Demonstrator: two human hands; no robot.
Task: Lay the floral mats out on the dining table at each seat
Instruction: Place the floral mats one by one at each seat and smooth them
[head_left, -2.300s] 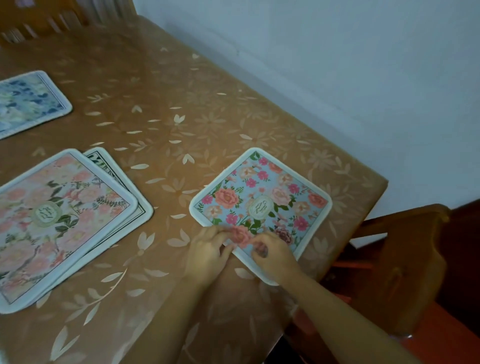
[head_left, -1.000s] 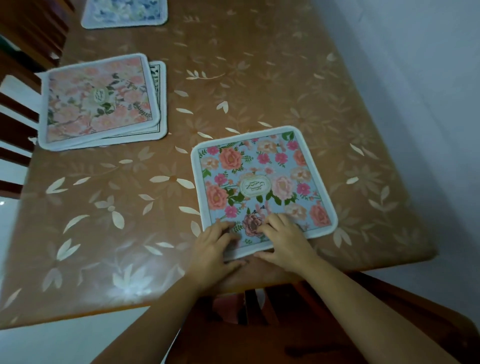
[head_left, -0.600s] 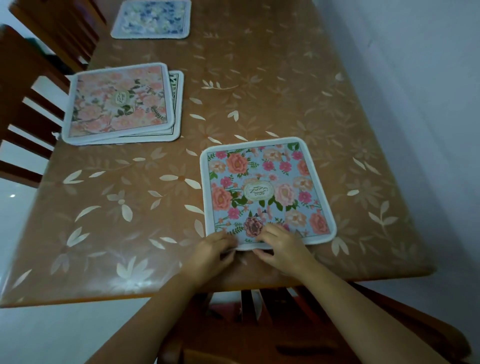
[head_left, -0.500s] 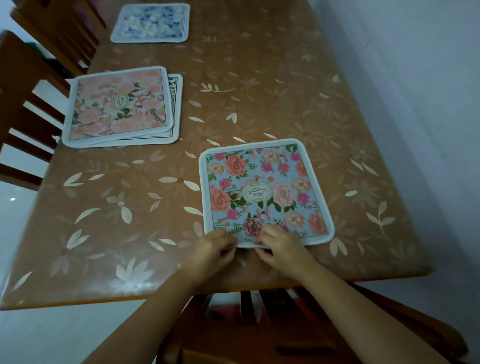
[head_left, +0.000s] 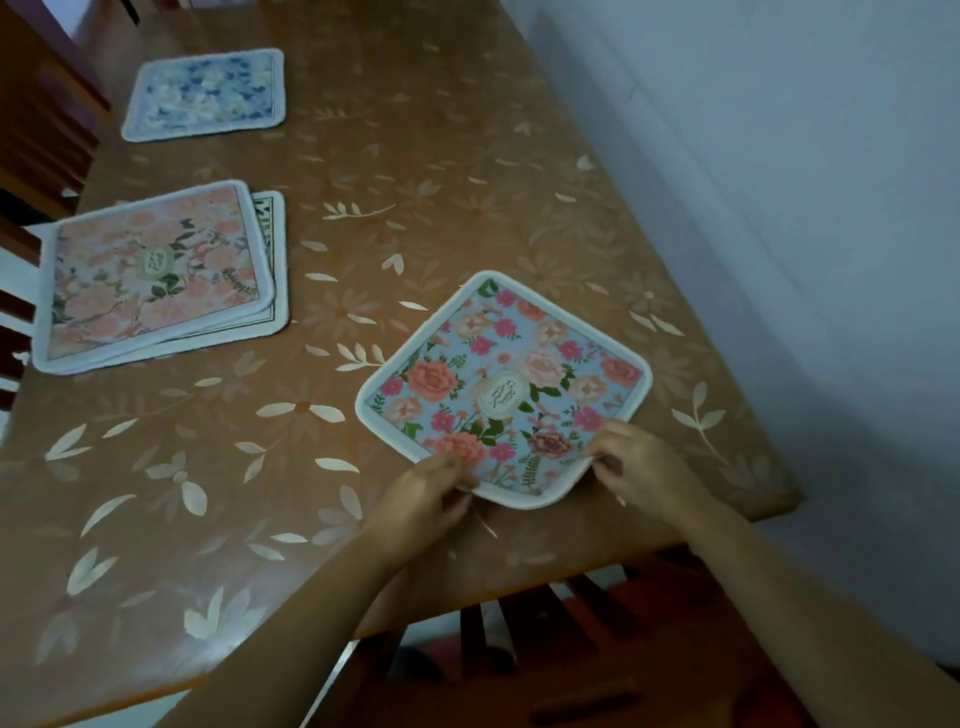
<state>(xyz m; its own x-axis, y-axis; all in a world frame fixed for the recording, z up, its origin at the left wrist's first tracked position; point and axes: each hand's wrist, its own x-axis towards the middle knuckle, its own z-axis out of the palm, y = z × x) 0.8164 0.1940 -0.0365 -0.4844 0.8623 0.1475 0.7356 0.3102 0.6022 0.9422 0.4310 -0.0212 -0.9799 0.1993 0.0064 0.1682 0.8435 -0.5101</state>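
A light-blue floral mat (head_left: 506, 387) with pink and orange roses lies on the brown dining table (head_left: 415, 218), turned like a diamond, one corner pointing at me. My left hand (head_left: 428, 493) pinches its near-left edge. My right hand (head_left: 636, 467) pinches its near-right edge. A pink floral mat (head_left: 156, 275) sits on top of a white-bordered mat (head_left: 275, 249) at the left side. A blue-and-white floral mat (head_left: 205, 93) lies alone at the far left.
A wall (head_left: 779, 156) runs along the table's right side. A wooden chair (head_left: 597, 665) stands under the near edge in front of me. More dark wooden chairs (head_left: 36, 119) line the table's left side.
The blue mat lay square to the near table edge; it now sits rotated like a diamond. My hands have spread apart to either side of its near corner.
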